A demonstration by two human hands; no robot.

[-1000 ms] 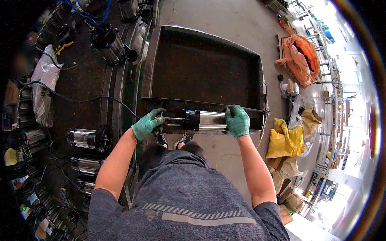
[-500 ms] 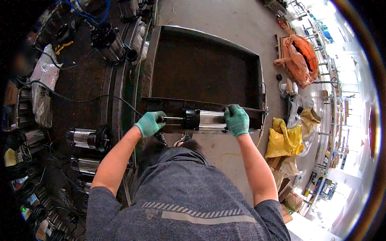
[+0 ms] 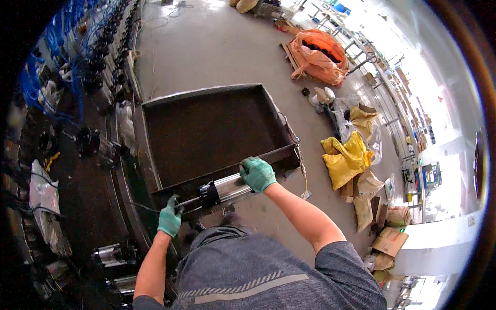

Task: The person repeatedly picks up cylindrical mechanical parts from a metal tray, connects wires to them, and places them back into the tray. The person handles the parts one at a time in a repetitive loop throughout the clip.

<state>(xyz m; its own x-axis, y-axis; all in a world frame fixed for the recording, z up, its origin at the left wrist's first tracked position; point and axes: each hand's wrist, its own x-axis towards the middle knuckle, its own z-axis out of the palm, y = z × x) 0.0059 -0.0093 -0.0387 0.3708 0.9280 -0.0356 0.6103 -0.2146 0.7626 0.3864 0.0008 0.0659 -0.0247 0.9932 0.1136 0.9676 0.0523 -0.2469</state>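
A shiny metal cylinder (image 3: 232, 187) with a black collar (image 3: 209, 194) lies tilted in front of my body, its right end higher in view. Thin metal rods (image 3: 189, 202) stick out of the collar toward the left. My left hand (image 3: 169, 219), in a green glove, is closed around the rods' outer end; the part inside the fingers is hidden. Over the cylinder's right end my green-gloved right hand (image 3: 257, 174) is wrapped, covering that end. Just beyond the cylinder stands a dark, shallow rectangular metal trough (image 3: 206, 91). A black cable (image 3: 140, 206) runs leftward from near my left hand.
On the dark bench at left lie more metal cylinders (image 3: 111, 254), a plastic-wrapped bundle (image 3: 42, 194) and yellow-handled pliers (image 3: 50, 161). Blue hoses crowd the far left. Along the right floor are a yellow sack (image 3: 346, 163), an orange bag (image 3: 320, 59) and a cardboard box (image 3: 390, 241).
My view has swung toward the right, so the trough and bags sit further left. The cylinder, level before, now slants up to the right. Both hands keep their hold.
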